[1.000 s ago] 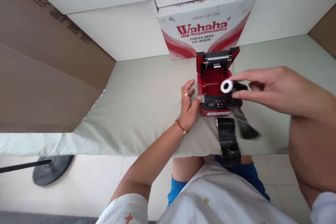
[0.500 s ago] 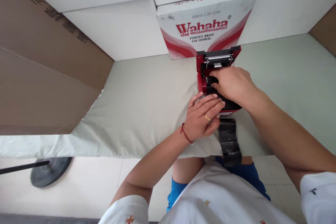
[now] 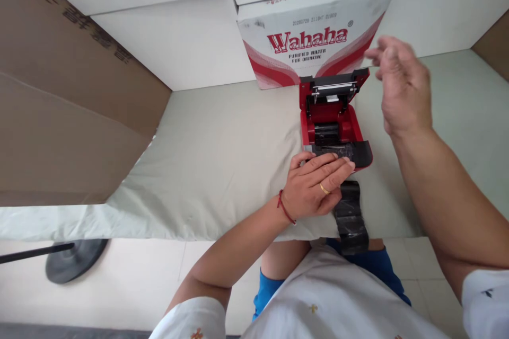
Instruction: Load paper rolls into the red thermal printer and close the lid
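Observation:
A small red and black printer (image 3: 352, 127) stands on the cloth with its lid (image 3: 334, 86) tilted up at the back. Inside lies a black roll (image 3: 326, 132), its film running over the front edge. More of the black film strip (image 3: 351, 217) hangs down past the table edge. My left hand (image 3: 318, 183) lies with outstretched fingers on the film at the printer's front; part of the strip is hidden beneath it. To the right of the raised lid, my right hand (image 3: 405, 85) is up in the air, loosely open, empty and slightly blurred.
A white and red water carton (image 3: 310, 42) stands right behind the printer, among white boxes (image 3: 178, 47). On the left is a large brown carton (image 3: 71, 116). Pale green cloth (image 3: 222, 159) covers the table. A black round base (image 3: 75, 262) stands on the floor.
My right hand has come out of the printer and moved up and right, baring the roll inside. My left hand has slid slightly right and down along the printer's front.

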Demonstrator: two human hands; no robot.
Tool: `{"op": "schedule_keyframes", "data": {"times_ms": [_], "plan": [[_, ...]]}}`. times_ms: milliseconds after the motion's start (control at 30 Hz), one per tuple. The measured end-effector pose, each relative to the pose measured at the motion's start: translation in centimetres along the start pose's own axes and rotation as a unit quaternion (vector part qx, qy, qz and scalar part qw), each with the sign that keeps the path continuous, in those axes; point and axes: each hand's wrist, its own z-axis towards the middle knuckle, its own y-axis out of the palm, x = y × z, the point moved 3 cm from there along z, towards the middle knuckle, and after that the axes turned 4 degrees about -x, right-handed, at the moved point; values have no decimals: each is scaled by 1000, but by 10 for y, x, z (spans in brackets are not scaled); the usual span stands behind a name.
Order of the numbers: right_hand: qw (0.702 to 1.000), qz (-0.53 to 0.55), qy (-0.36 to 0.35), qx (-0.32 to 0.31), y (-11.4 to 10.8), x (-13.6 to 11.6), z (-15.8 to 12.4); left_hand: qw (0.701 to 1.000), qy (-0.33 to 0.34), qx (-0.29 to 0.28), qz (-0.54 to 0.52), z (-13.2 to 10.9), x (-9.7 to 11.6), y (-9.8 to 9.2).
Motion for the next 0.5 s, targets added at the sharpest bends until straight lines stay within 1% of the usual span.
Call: {"op": "schedule_keyframes", "data": {"times_ms": [67,100,167,233,333,400,500], "plan": [[999,31,17,-42,6,-3,-8,1000,-3,-4,-12,0,0,0],[998,31,12,-45,6,-8,-15,1000,-3,-2,-13,0,1,0],[999,8,-15,-36,-1,-20,-31,1000,2,7,-4,2,2,-2],[997,-29,-49,-56,-10,-27,-51,1000,10,24,13,4,4,-4],[984,-78,-117,-111,-21,-24,-81,999,15,36,23,6,6,-6],[976,-94,-135,-142,-24,-16,-96,1000,11,27,12,6,6,-6],[974,-96,-142,-145,-24,-11,-106,999,15,28,16,5,5,-4]]}}
